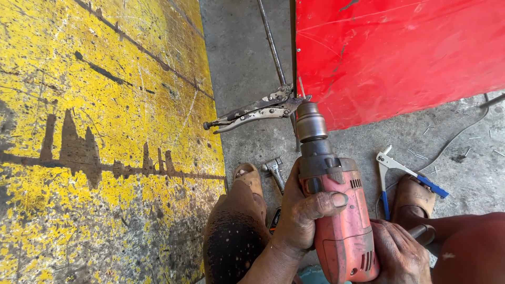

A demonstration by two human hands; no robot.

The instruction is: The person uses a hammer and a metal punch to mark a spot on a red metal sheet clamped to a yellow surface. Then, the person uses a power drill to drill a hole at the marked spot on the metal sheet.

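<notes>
Head view, inspector A: Both hands grip the worn red electric drill (342, 221); left hand (302, 210) wraps its neck, thumb across the body, right hand (397, 252) is closed on the rear grip.

Inspector B: Beyond that?

A: The bit meets the red sheet-metal panel (400, 52) edge, beside the grey locking pliers (252, 111) clamped there. Judged: drilling step; next calls for steady, square pressure.

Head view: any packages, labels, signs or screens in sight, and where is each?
None that can be told: no package, sign or screen shows.
Drill: red body, grey chuck, centre, held by the left hand and right hand; no label can be made out.
Red sheet, upper right: plain.
Yellow panel, left: scratched paint only.
</notes>
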